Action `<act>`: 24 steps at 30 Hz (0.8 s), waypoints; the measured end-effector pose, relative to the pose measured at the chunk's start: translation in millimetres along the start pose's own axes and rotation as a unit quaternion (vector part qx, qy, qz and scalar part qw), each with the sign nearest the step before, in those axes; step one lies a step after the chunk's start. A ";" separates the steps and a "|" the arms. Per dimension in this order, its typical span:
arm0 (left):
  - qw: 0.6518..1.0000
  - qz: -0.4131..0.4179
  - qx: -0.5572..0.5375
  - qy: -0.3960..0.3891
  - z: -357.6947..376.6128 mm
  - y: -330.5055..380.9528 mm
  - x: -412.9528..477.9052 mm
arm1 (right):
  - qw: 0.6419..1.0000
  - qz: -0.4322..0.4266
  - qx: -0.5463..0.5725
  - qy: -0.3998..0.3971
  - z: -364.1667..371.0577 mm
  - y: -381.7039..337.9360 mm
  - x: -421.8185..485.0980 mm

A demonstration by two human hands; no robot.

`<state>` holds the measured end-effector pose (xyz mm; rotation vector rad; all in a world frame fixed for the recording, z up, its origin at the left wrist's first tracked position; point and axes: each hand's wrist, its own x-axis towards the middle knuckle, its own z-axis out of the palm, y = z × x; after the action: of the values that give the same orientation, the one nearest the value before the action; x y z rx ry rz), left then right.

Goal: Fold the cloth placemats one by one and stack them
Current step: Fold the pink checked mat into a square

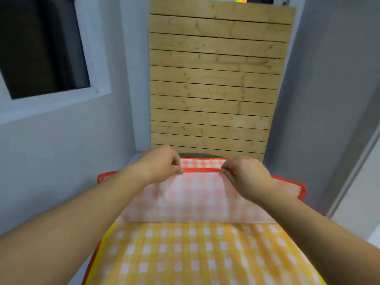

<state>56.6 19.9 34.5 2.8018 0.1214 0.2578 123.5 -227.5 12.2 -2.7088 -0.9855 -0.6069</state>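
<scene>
A red checked placemat (pixel 197 198) with a red border lies in front of me, its near half turned over so the pale underside faces up. My left hand (pixel 162 163) and my right hand (pixel 244 171) each pinch the turned-over red edge at the far side, a short way apart. Nearer to me lies a yellow checked placemat (pixel 195 254), spread flat and reaching the bottom of the view. The surface under the mats is almost wholly hidden; only a dark curved edge (pixel 199 155) shows behind the red mat.
A slatted wooden panel (pixel 213 79) stands upright just behind the mats. Grey walls close in on both sides, with a dark window (pixel 39 46) on the left wall.
</scene>
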 end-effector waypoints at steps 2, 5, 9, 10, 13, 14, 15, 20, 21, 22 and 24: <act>1.000 -0.015 0.010 -0.006 13.7 -8.0 25.2 | 1.000 0.020 -0.010 -0.015 24.8 8.9 20.9; 0.997 -0.053 -0.053 -0.014 43.0 -27.3 52.7 | 0.997 0.056 0.011 -0.049 63.6 20.6 42.5; 0.992 -0.098 -0.082 -0.008 84.1 -54.1 72.5 | 0.989 0.097 0.064 -0.088 111.2 34.2 60.1; 0.991 -0.105 -0.084 0.008 94.7 -58.8 73.6 | 0.987 0.103 0.076 -0.096 120.9 36.5 62.8; 0.987 -0.114 -0.101 0.048 122.6 -68.2 73.7 | 0.980 0.107 0.129 -0.107 147.4 46.4 66.6; 0.986 -0.115 -0.106 0.057 129.8 -71.2 74.5 | 0.979 0.104 0.142 -0.102 153.9 49.4 66.2; 0.985 -0.114 -0.114 0.067 135.3 -74.2 75.9 | 0.979 0.106 0.149 -0.095 159.7 52.3 65.9; 0.981 -0.107 -0.133 0.095 148.8 -82.6 80.8 | 0.974 0.111 0.187 -0.055 168.9 56.6 62.1; 0.980 -0.109 -0.138 0.097 150.1 -83.6 81.2 | 0.974 0.109 0.194 -0.048 169.2 56.7 61.7; 0.978 -0.111 -0.145 0.099 151.6 -84.9 81.6 | 0.974 0.108 0.196 -0.045 168.8 56.1 61.1; 0.977 -0.113 -0.151 0.104 154.4 -86.5 82.5 | 0.973 0.112 0.195 -0.046 169.6 55.7 59.7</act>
<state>162.2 63.0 -124.0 2.4277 0.4104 0.4714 253.7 -182.3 -115.9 -2.4610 -0.7120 -0.2187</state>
